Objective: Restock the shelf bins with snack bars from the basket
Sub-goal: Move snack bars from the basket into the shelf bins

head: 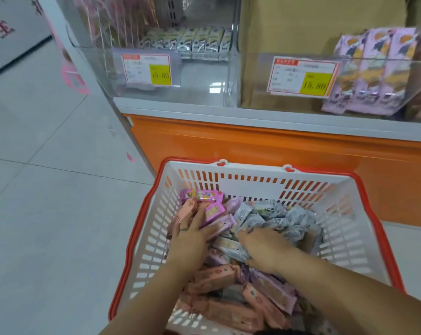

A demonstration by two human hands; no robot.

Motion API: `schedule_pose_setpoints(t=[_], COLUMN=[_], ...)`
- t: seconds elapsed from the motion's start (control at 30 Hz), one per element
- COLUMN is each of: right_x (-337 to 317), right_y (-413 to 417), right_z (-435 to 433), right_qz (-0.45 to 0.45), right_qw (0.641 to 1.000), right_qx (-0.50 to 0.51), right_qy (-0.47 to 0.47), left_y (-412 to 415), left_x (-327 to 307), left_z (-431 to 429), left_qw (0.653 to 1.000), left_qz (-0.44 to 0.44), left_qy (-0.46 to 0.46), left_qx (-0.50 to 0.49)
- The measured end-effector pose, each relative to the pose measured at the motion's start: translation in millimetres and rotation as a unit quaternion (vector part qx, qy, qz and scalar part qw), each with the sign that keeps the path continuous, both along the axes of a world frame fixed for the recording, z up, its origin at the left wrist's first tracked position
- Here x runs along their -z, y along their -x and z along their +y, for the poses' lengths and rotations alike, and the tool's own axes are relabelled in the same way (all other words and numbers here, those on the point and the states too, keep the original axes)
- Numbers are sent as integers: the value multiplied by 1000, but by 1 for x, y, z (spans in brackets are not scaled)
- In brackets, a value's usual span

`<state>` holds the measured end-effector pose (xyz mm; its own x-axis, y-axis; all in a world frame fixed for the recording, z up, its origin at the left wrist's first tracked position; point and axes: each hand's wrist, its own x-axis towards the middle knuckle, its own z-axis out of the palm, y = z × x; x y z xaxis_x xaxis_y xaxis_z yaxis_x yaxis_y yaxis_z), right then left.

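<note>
Flanking orange shelf, grey tiles, left hand gripping pink bars, right hand unclear

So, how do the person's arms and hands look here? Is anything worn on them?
The left arm and the right arm are bare up to the frame edge: no sleeves show. The left hand and the right hand have no gloves, and no watch or bracelet shows at either wrist. A small dark mark, perhaps a tattoo, sits near a left finger's base.

A person's forearms, bare as far as the frame shows. The left hand carries a small dark mark by the knuckles.
</note>
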<state>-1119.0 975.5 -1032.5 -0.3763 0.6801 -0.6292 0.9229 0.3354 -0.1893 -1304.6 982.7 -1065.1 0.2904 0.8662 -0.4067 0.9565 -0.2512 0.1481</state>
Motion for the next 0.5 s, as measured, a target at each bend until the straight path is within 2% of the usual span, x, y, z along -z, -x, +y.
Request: schedule_pose_setpoints(t=[0.13,0.23,0.33,0.5], right_x=[-29,-63,-105,-176], right_y=[2,0,-4,-13], right_z=[14,28,35,22], right_qz=[47,131,179,281], right_qw=[995,973,960,925], right_qx=[89,185,210,257], right_qy=[26,37,43,15], left_y=[6,12,12,18], left_x=[-11,-38,-83,-155], left_z=[1,2,-1,-17], left_qw=[1000,992,961,924], left_qz=[-18,-126,-276,-374], left_qy=[0,-11,13,38], left_qx=[13,6,-11,-71])
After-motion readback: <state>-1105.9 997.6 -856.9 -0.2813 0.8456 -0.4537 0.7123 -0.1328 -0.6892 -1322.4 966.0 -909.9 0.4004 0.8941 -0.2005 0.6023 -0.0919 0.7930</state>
